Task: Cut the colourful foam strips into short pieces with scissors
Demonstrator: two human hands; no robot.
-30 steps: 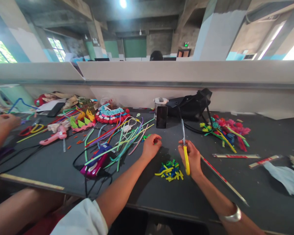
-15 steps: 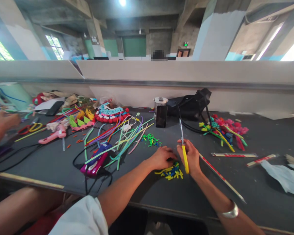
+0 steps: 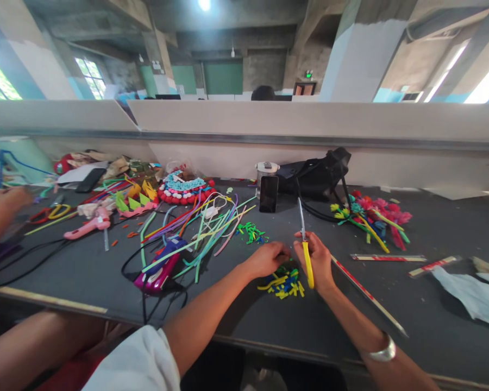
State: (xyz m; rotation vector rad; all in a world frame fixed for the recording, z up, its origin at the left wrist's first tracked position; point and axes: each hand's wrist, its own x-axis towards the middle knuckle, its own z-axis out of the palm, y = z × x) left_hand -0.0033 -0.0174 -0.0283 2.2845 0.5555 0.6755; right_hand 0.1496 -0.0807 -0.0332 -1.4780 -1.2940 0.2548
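My right hand (image 3: 321, 259) is closed around yellow-handled scissors (image 3: 308, 265), whose blades point up and away from me. Just left of it, my left hand (image 3: 269, 258) has its fingers curled together beside the right fingertips; whatever they hold is hidden. Below both hands lies a small pile of short yellow and blue cut pieces (image 3: 284, 285). Farther off, past my left hand, is a little heap of green cut pieces (image 3: 251, 232).
Colourful fuzzy strips (image 3: 212, 233) spread left of centre, near a purple-and-blue glue gun (image 3: 158, 271) with its cord. A phone (image 3: 268, 194) leans on a lidded cup; a black bag (image 3: 315, 176) sits beside it. Fuzzy flowers (image 3: 383, 214) lie right. A co-worker's hand (image 3: 6, 203) is far left.
My left hand has shifted slightly away from the yellow and blue pile, uncovering more of it. The right hand and scissors have barely moved.
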